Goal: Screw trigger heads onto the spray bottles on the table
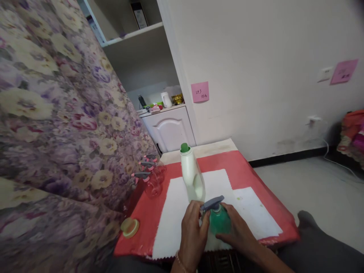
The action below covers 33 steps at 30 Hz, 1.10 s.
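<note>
A small spray bottle (220,223) with green liquid and a grey trigger head (212,203) is held upright at the table's near edge. My right hand (236,227) wraps round the bottle's body from the right. At the trigger head, the fingers and thumb of my left hand (193,224) are closed; their tips are partly hidden. Just beyond my hands stands a pale green detergent bottle (190,174), uncapped, its green spout showing. A yellowish-green cap (130,227) lies on the left of the table.
Several clear spray bottles (153,185) with grey and pink heads stand at the left edge, beside a floral curtain (71,132). White cloths (173,212) lie over the red table cover (241,168). Behind are a white cabinet (170,129) and a wall with a pink note (200,92).
</note>
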Motion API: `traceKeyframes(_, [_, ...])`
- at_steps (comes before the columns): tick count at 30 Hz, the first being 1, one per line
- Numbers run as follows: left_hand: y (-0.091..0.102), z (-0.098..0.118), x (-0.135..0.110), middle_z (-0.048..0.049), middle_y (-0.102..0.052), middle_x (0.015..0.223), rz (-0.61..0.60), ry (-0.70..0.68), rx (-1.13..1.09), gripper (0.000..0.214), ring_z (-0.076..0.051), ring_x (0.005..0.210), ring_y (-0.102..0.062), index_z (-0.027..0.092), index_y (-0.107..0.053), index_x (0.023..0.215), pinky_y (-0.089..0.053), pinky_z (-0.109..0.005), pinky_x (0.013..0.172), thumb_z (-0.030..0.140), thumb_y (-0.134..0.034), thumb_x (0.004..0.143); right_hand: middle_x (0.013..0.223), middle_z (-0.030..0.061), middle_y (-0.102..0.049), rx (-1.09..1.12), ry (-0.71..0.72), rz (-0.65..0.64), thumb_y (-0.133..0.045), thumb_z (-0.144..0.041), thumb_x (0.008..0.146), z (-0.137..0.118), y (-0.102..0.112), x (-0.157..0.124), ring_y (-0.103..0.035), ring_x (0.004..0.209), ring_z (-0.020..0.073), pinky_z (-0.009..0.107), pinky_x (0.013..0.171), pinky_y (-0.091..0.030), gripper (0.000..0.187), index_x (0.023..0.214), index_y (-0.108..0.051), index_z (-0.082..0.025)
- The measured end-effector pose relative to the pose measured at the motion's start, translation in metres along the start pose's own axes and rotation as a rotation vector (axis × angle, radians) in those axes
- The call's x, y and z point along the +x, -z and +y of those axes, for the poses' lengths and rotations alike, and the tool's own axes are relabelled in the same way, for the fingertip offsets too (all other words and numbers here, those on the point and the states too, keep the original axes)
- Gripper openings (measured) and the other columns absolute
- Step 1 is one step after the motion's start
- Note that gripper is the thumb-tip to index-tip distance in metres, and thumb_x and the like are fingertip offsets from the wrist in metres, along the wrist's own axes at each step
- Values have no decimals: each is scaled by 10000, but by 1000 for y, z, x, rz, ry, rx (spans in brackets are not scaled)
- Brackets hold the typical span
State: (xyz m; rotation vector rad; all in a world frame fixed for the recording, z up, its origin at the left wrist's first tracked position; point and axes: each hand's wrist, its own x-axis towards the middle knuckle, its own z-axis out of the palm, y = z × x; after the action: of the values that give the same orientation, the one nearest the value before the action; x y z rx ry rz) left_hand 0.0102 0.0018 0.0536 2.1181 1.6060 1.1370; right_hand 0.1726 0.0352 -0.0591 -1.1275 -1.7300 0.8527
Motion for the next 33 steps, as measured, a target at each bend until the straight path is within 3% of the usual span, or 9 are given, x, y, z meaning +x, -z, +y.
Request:
traceKeyframes(6, [-2, -9, 3, -4, -574, 789, -31, 67, -120, 212, -158, 711, -535, 191, -607, 855, -418, -267, 653, 340, -493, 954, 1329, 138, -537, -39, -44, -39, -757, -260, 621, 1, 1, 0, -505, 1262, 322, 480, 1084, -419, 815, 1358, -414, -197])
traceKeyframes(13, [2, -16, 13, -12, -618, 851, -111, 51, -247, 196, -175, 833, -589, 189, -631, 900, -450, -275, 752, 326, -500, 952, 1305, 136, -557, 3, -11, -6, -740, -207, 580, 12, -3, 2, -519, 1240, 345, 529, 1078, -403, 799, 1324, -448, -203])
traceKeyframes(17, [5, -19, 18, -11, -640, 848, -130, 64, -302, 213, -188, 858, -600, 189, -647, 896, -470, -283, 784, 358, -525, 939, 1314, 139, -560, 125, -22, -74, -753, -210, 593, 11, 6, 6, -520, 1238, 335, 512, 1066, -412, 770, 1306, -464, -197])
traceKeyframes(21, [5, -22, 22, -16, -646, 864, -147, 57, -334, 234, -190, 859, -601, 184, -648, 919, -474, -293, 796, 371, -510, 943, 1433, 155, -487, 209, -41, -183, -732, -195, 599, 9, 14, 11, -444, 1332, 337, 527, 1138, -324, 864, 1393, -390, -182])
traceKeyframes(24, [3, -25, 26, -21, -637, 865, -151, 33, -328, 240, -187, 846, -590, 184, -638, 901, -474, -292, 779, 377, -502, 943, 1454, 152, -461, 199, -51, -194, -712, -180, 599, 10, 14, 12, -408, 1362, 337, 538, 1154, -293, 876, 1408, -375, -190])
traceKeyframes(28, [-6, -30, 27, -10, -586, 830, -23, 66, -290, 199, -173, 787, -568, 185, -613, 864, -480, -284, 731, 351, -519, 924, 1347, 143, -518, 130, -37, -100, -754, -209, 565, 9, 6, 12, -465, 1289, 349, 527, 1115, -349, 829, 1333, -442, -183])
traceKeyframes(30, [-14, -32, 21, -33, -589, 960, 112, 129, -290, 192, -166, 798, -576, 193, -601, 1035, -501, -306, 763, 318, -536, 905, 1277, 130, -544, 84, -43, -50, -775, -213, 542, 6, 2, 11, -497, 1232, 346, 508, 1079, -388, 803, 1287, -477, -175])
traceKeyframes(33, [-31, -37, 2, -86, -536, 1153, 287, 206, -323, 362, -175, 881, -597, 204, -485, 1252, -526, -356, 835, 321, -520, 911, 1216, 118, -561, 63, -38, 3, -787, -213, 523, 0, -2, 10, -518, 1179, 339, 483, 1038, -419, 779, 1247, -504, -166])
